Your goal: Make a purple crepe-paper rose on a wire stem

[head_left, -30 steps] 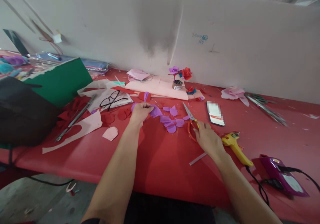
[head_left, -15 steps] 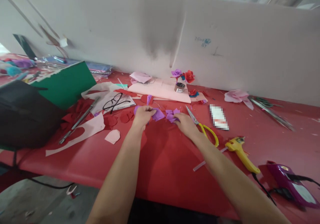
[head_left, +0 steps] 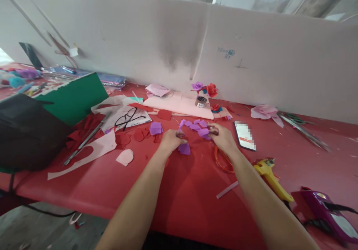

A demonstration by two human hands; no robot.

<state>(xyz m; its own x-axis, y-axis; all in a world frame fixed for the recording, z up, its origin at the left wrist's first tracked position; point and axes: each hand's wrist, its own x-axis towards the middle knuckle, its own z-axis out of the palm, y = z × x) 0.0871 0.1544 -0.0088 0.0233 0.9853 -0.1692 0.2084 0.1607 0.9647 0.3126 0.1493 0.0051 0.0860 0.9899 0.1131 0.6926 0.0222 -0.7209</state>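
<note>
My left hand [head_left: 172,142] is closed in a pinch on a purple paper piece [head_left: 184,149] that hangs just above or on the red table. Across from it, the thumb and fingers of my right hand [head_left: 223,137] close on another purple paper piece [head_left: 204,132]. Several small purple cut pieces [head_left: 194,125] lie scattered between and beyond my hands. Left of my left hand rests a small stack of purple paper [head_left: 156,128]. Orange-looking handle loops [head_left: 222,162] show under my right wrist; whatever they belong to is mostly hidden.
Right of me lie a phone [head_left: 245,135], a yellow glue gun [head_left: 272,179] and a purple power strip [head_left: 328,212]. Eyeglasses [head_left: 129,119], red paper pieces [head_left: 141,133] and a black bag [head_left: 30,130] are leftward. Paper flowers [head_left: 211,90] stand in a tape roll [head_left: 201,101] behind.
Both hands have shifted right and slightly nearer. Purple pieces now lie spread between them, and the purple stack by my left hand is uncovered. The yellow-handled scissors no longer show beside my right hand.
</note>
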